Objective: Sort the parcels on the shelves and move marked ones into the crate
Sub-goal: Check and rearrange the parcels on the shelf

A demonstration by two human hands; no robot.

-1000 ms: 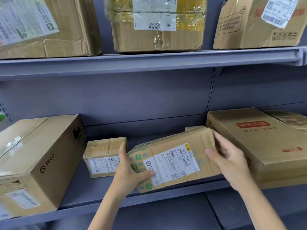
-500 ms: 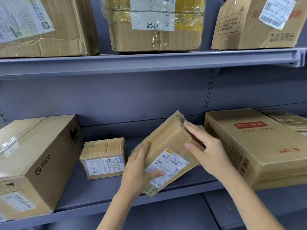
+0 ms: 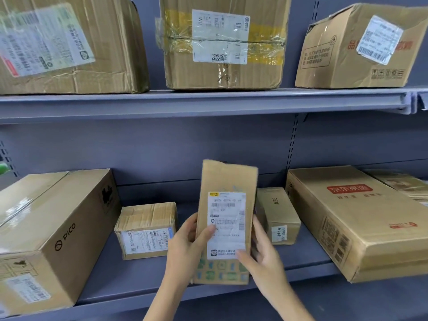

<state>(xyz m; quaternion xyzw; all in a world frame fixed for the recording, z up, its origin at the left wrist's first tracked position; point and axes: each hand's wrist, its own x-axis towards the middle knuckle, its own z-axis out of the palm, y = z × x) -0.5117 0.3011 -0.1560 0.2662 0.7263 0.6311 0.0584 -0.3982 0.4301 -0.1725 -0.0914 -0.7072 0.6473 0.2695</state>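
A flat brown parcel (image 3: 228,179) with a white shipping label stands upright in front of the lower shelf (image 3: 208,295), label facing me. My left hand (image 3: 185,249) grips its left edge, thumb lying across the label. My right hand (image 3: 264,258) holds the right edge low down, thumb on the label's bottom corner. Behind the parcel on the right stands a small narrow box (image 3: 278,214). A small taped box (image 3: 146,230) sits to the left. No crate is in view.
A large PICO box (image 3: 53,232) fills the lower shelf's left end, and a wide flat box with a red logo (image 3: 354,218) overhangs its right. Three big cartons (image 3: 222,45) stand on the upper shelf (image 3: 208,100).
The parcel has been turned from lying tilted on the shelf to upright, label towards me. Both hands shifted to its lower edges, and the small narrow box behind it came into sight.
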